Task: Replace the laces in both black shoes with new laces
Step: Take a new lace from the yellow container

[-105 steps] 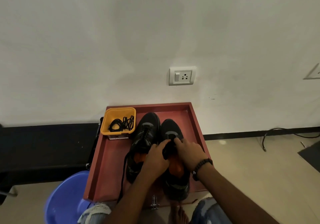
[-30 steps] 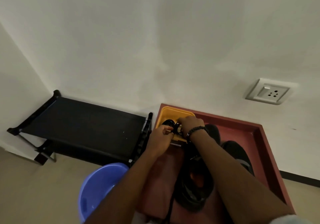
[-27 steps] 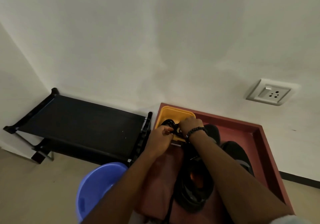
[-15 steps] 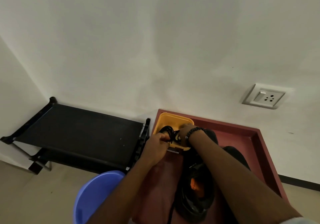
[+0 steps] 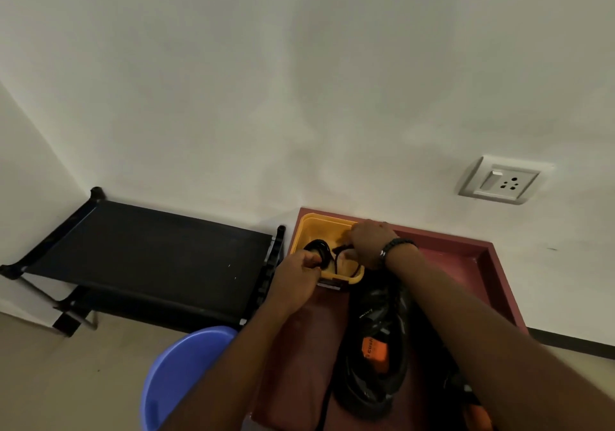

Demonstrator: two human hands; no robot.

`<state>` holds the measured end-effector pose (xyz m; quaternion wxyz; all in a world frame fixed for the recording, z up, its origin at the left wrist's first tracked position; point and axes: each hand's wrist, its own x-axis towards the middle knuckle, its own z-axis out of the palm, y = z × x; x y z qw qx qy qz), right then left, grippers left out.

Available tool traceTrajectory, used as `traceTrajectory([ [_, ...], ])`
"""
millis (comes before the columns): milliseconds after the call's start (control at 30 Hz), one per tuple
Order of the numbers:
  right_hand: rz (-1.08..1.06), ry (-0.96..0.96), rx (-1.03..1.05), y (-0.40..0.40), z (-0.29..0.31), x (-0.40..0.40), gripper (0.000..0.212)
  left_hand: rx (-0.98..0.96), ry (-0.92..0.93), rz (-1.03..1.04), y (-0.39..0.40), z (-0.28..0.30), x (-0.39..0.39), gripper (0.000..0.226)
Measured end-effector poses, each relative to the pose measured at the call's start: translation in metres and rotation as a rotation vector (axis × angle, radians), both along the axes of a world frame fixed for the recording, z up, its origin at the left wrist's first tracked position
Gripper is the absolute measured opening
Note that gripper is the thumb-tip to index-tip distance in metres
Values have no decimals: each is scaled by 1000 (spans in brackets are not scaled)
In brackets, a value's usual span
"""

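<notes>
A yellow bin (image 5: 319, 227) stands at the back left corner of a red-brown tray (image 5: 466, 264). Coiled black laces (image 5: 321, 251) lie in the bin. My left hand (image 5: 296, 277) pinches one coil at the bin's near left rim. My right hand (image 5: 369, 241), with a dark bead bracelet on the wrist, reaches into the bin and pinches another black lace. One black shoe (image 5: 376, 354) with an orange insole lies on the tray below the bin, with a lace trailing off its near end. The second shoe is almost hidden under my right forearm.
A low black rack (image 5: 146, 257) stands left of the tray against the white wall. A blue plastic tub (image 5: 179, 374) sits on the floor at the tray's near left. A wall socket (image 5: 502, 181) is above the tray on the right.
Both hands left the shoes and went to the yellow bin. Over the last second they have drawn apart, each holding black lace, and the view has swung left.
</notes>
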<state>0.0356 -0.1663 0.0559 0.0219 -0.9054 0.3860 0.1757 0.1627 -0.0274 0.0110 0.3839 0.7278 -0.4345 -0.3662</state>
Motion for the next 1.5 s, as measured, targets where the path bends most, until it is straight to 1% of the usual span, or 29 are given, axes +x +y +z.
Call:
traceTrajectory([
  [67, -136, -312, 201, 2, 22, -16, 40, -55, 69, 40, -1, 15, -4, 19],
  [133, -229, -646, 418, 9, 50, -32, 38, -122, 182, 49, -5, 39, -12, 26],
  [200, -291, -903, 586, 23, 81, -47, 38, -193, 289, 24, -10, 73, -22, 35],
  [233, -318, -1001, 673, 31, 96, -53, 36, -216, 352, 1, -12, 91, -28, 35],
  [300, -332, -1117, 778, 47, 125, -65, 32, -229, 499, -59, -15, 127, -40, 29],
  [367, -324, -1181, 770, 59, 151, -81, 33, -247, 562, -119, -12, 159, -53, 20],
  [433, -357, -1265, 741, 67, 170, -97, 35, -273, 469, -174, -9, 183, -64, 19],
  [500, -432, -1337, 688, 76, 185, -117, 38, -279, 336, -229, -3, 204, -75, 22],
  [600, -502, -1392, 601, 92, 196, -145, 39, -274, 209, -291, 7, 225, -88, 22],
  [633, -525, -1407, 577, 98, 199, -154, 37, -277, 109, -302, 12, 231, -92, 20],
  [700, -598, -1459, 538, 105, 204, -172, 33, -276, -202, -315, 19, 241, -95, 15],
  [733, -643, -1492, 518, 108, 207, -180, 32, -272, -314, -314, 22, 245, -94, 16],
  [767, -687, -1521, 501, 110, 208, -188, 31, -268, -369, -309, 26, 249, -93, 17],
  [833, -756, -1542, 466, 117, 210, -204, 31, -261, -416, -273, 36, 261, -90, 21],
  [933, -830, -1504, 425, 123, 202, -223, 31, -257, -527, -204, 48, 275, -85, 35],
  [1000, -864, -1387, 326, 123, 190, -233, 28, -241, -554, -182, 53, 282, -82, 40],
  [1033, -853, -1268, 221, 124, 186, -235, 25, -230, -552, -187, 55, 284, -81, 41],
  [1067, -819, -1158, 127, 129, 184, -235, 25, -218, -553, -211, 57, 285, -82, 42],
  [1100, -760, -1100, 83, 132, 183, -231, 32, -203, -562, -251, 57, 286, -85, 41],
  [1133, -685, -1095, 109, 136, 183, -224, 41, -192, -574, -299, 57, 286, -90, 39],
  [1200, -526, -1166, 321, 151, 191, -202, 49, -190, -569, -373, 53, 285, -106, 29],
  [1233, -443, -1176, 421, 158, 196, -189, 49, -194, -536, -385, 51, 285, -115, 24],
  [1300, -327, -1164, 489, 168, 200, -172, 42, -200, -445, -379, 46, 285, -130, 24],
  [1333, -310, -1187, 504, 170, 202, -168, 35, -203, -421, -378, 43, 288, -133, 29],
  [1400, -357, -1294, 561, 170, 203, -169, 23, -195, -434, -396, 39, 294, -130, 34],
  [1500, -466, -1347, 462, 157, 200, -191, 28, -175, -498, -401, 37, 307, -105, 40],
])
